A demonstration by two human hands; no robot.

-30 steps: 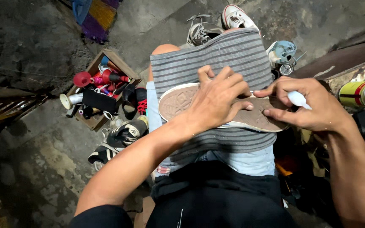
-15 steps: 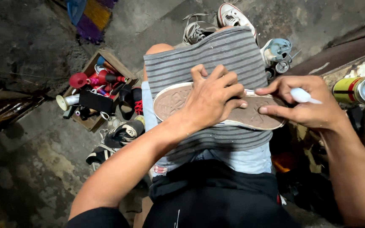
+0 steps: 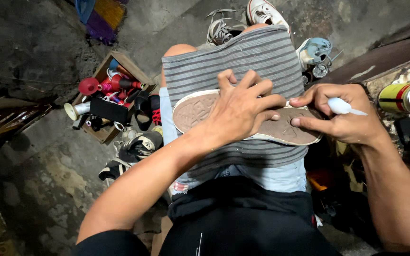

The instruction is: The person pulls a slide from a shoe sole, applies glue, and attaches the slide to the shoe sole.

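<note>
Grey striped cloth point(image 3: 243, 61) covers the person's lap, centre of frame, running up to the knees at top centre. Rough concrete floor point(image 3: 34, 47) fills the left side and top. Wooden crate point(image 3: 101, 133) sits centre left, stuffed with red bottles, tools and black straps. Dark sneakers point(image 3: 136, 148) lie just below the crate, lower left of centre. Pale sneakers point(image 3: 266, 12) at top centre, past the knees.

Shoe point(image 3: 195, 111) lies sole-up across the striped cloth, mid-frame, tan tread showing, white rubber edge around it. Left hand point(image 3: 240, 111) is spread flat on the sole, fingers splayed, pressing down, not gripping. Right hand point(image 3: 340, 114) at centre right pinches the toe end of the sole with thumb and forefinger, while curled around a small white applicator point(image 3: 342, 106) whose tip points right.

Yellow and red can point(image 3: 406, 97) lies on its side at the right edge, near the right hand, not touching. Small round tins point(image 3: 316, 52) sit upper right, beside the cloth.
</note>
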